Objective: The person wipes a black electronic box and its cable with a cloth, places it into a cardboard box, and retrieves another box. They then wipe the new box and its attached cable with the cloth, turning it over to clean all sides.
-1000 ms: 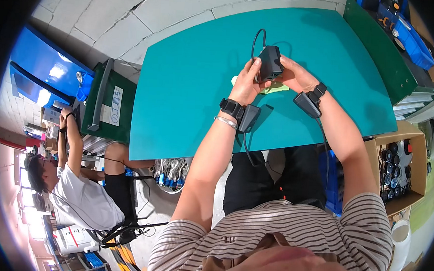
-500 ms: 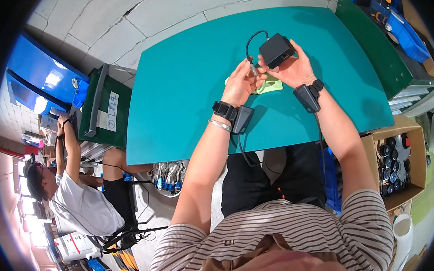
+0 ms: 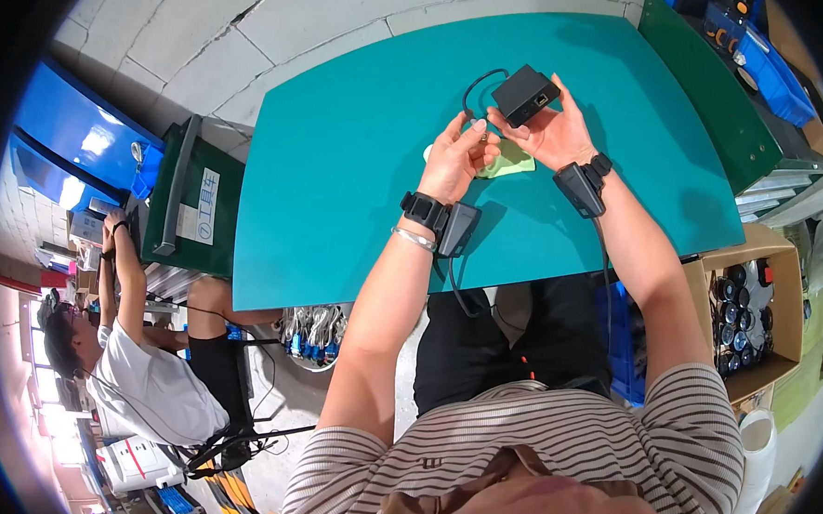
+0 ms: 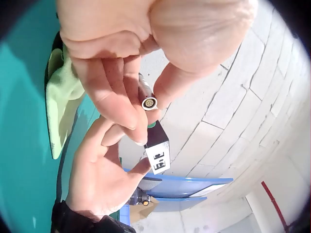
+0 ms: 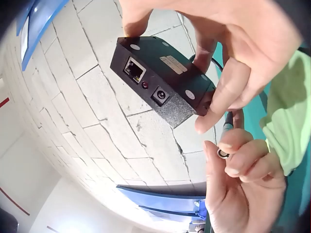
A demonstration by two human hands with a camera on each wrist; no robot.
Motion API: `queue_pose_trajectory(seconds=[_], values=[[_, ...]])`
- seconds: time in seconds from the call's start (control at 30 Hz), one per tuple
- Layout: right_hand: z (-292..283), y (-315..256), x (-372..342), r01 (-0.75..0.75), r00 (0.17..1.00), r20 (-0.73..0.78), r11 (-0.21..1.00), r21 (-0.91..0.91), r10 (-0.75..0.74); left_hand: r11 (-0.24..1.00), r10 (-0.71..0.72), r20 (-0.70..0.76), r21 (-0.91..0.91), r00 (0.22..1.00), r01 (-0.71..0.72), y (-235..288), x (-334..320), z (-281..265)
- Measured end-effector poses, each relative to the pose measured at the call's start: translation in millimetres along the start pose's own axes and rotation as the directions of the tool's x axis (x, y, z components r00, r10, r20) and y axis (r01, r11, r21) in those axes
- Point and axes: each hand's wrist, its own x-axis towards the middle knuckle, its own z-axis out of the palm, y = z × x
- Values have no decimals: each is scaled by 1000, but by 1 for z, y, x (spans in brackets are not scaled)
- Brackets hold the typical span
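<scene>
My right hand grips a black box by its sides above the table. In the right wrist view the box shows a network socket, a small red part and a round power socket on one face. A black cable loops from the box to my left hand, which pinches a round metal connector between thumb and fingers. The connector's end, with several pins inside, faces the left wrist camera. Below the hands a light green cloth lies on the table.
The teal table meets a block wall. A green cabinet stands right, with a blue bin. An open carton holds round black items. At left a person in a white shirt sits by another cabinet.
The box has turned, so its socket face shows. My left hand has moved off the box to the cable's connector; the right hand now holds the box alone.
</scene>
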Motion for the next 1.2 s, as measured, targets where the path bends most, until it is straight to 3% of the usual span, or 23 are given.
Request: queue_pose_trajectory(seconds=[0.13, 0.27, 0.33, 0.73, 1.2], values=[[5, 2, -3, 2, 1000, -27, 1000, -19, -3, 995, 95, -129, 37, 987, -91, 3, -6, 11], [2, -1, -3, -31, 999, 14, 998, -59, 32, 995, 102, -78, 17, 992, -101, 4, -3, 5], [3, 0, -3, -2, 1000, 19, 997, -77, 3, 998, 57, 16, -3, 998, -57, 4, -1, 3], [2, 1, -3, 8, 1000, -1, 999, -43, -8, 992, 76, 0, 101, 997, -76, 3, -4, 6], [2, 2, -2, -5, 1000, 24, 1000, -17, 5, 995, 41, -29, 95, 999, -38, 4, -4, 6]])
